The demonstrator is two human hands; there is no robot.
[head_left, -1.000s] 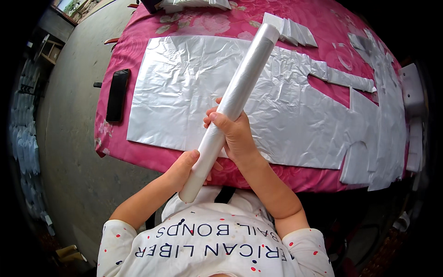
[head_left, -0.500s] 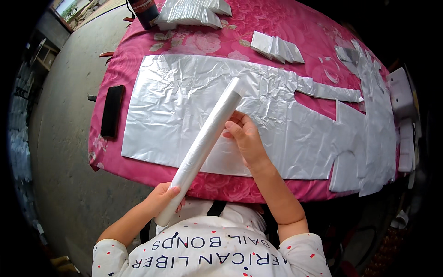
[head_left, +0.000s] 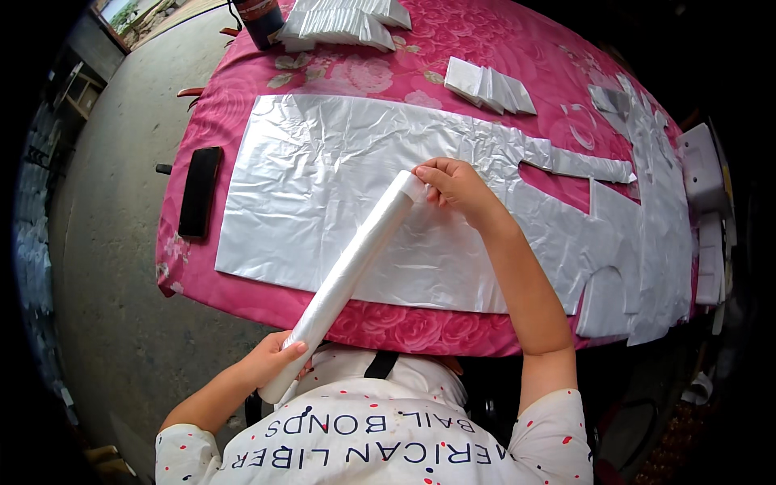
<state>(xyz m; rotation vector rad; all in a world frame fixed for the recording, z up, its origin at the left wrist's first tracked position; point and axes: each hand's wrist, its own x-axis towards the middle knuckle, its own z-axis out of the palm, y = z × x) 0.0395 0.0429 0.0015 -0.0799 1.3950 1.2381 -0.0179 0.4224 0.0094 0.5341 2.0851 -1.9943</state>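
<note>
A long roll of whitish translucent plastic film (head_left: 347, 267) slants from my lap up over the table. My left hand (head_left: 272, 360) is wrapped round its lower end, close to my body. At the far end, my right hand (head_left: 457, 191) pinches the edge of the film between thumb and fingers. Under the roll, a stack of flat, silvery-white plastic bags (head_left: 279, 186) lies spread on the table, wrinkled, with handle-shaped cutouts toward its right end. The roll hides part of the stack.
A pink floral tablecloth (head_left: 388, 330) covers the table. A black phone (head_left: 200, 192) lies at the left edge. Folded white packets (head_left: 489, 87) and a larger pile of packets (head_left: 339, 28) sit at the back, beside a dark container (head_left: 260, 23). Plastic scraps (head_left: 659, 210) lie right.
My right hand has moved up to the roll's far end and now pinches the film there. The roll has shifted slightly down toward me, with my left hand still round its lower end.
</note>
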